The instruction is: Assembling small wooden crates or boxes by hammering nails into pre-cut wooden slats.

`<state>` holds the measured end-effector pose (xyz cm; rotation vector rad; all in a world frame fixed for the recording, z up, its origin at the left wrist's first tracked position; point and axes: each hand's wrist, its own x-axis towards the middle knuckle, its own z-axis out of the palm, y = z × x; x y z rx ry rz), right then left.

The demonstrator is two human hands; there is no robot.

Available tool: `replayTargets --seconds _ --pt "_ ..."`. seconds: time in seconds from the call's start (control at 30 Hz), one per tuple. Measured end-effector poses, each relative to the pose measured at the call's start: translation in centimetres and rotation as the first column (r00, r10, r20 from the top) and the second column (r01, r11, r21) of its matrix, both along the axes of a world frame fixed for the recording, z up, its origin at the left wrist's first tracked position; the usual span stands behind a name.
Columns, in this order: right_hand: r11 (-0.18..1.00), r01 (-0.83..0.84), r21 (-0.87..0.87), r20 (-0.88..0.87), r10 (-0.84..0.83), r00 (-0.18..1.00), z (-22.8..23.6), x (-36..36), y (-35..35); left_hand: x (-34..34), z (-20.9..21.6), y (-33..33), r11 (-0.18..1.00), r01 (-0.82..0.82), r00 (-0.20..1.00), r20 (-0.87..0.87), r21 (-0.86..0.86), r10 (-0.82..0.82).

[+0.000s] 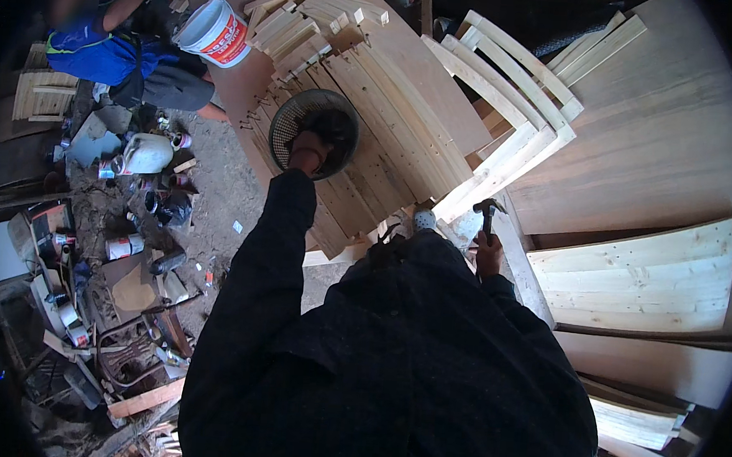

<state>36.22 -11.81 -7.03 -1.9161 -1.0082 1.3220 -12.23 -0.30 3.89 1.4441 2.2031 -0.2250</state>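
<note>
Dark cloth of my jacket fills the lower middle of the view, its sleeves running out toward both hands. I have my left hand down inside a round mesh basket, the arm reaching in over its near rim; the fingers are lost in the dark interior, so I cannot tell whether they grip anything. That basket sits on a row of pale wooden planks laid side by side, and thin dark nails stick out along their left ends. Under the planks shows a plywood sheet.

My right hand is closed around the handle of a hammer, its head pointing up and away from me, just right of the planks' near end. Beyond it lean curved wooden frames, and farther right stands a broad curved panel.

Past the planks' far left corner is a white bucket. Left of that, a person in a blue shirt sits near the littered floor.
</note>
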Motion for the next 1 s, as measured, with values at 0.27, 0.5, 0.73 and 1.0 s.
replayTargets --seconds 0.27,0.5,0.73,1.0 --pt "0.989 -0.145 -0.043 -0.027 0.144 0.989 -0.3 2.4 4.6 3.0 0.2 -0.8 0.92 -0.272 0.959 0.002 0.28 0.283" --pt "0.994 -0.104 0.022 -0.145 0.106 0.984 -2.3 3.5 4.5 1.4 1.6 -0.8 0.967 -0.207 0.977 -0.011 0.147 0.211" --pt "0.983 -0.097 -0.154 -0.112 0.08 0.99 -1.9 5.5 1.6 0.3 6.4 -2.6 0.729 -0.684 0.545 0.659 -0.008 0.518" --pt "0.95 -0.149 -0.273 -0.054 0.14 0.989 -0.2 6.4 0.3 2.1 13.0 -6.8 0.817 -0.558 0.572 0.647 -0.144 0.504"
